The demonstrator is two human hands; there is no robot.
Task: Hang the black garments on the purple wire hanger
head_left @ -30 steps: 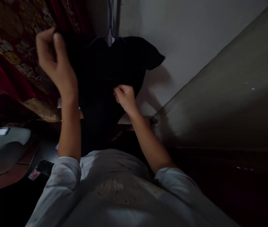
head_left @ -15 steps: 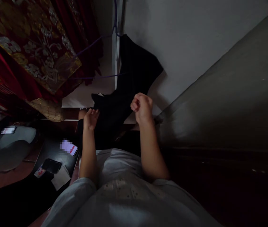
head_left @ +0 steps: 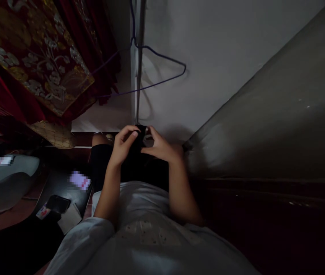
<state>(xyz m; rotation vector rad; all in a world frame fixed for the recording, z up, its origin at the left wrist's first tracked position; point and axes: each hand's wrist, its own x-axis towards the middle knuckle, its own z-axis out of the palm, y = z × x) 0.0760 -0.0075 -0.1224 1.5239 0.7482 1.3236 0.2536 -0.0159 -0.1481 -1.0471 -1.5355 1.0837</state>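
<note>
Black garment cloth is bunched up over my lap, dark against my black shorts, so its lower edge is hard to make out. My left hand pinches its upper part between thumb and fingers. Close by on the right, my right hand has its thumb and fingers apart in a curve beside the cloth; a small pale patch shows in the gap. Above both hands hangs a bare purple wire hanger against the wall.
Red cloth with gold and silver embroidery hangs at upper left. On a dark bench to my left lie a lit phone, a dark phone and papers. A person's grey-clad leg is beyond. A grey panel slants at right.
The black garment has come off the right side of the hanger and down to my lap. My hands have moved together, the left now gripping the cloth, the right opened from a fist.
</note>
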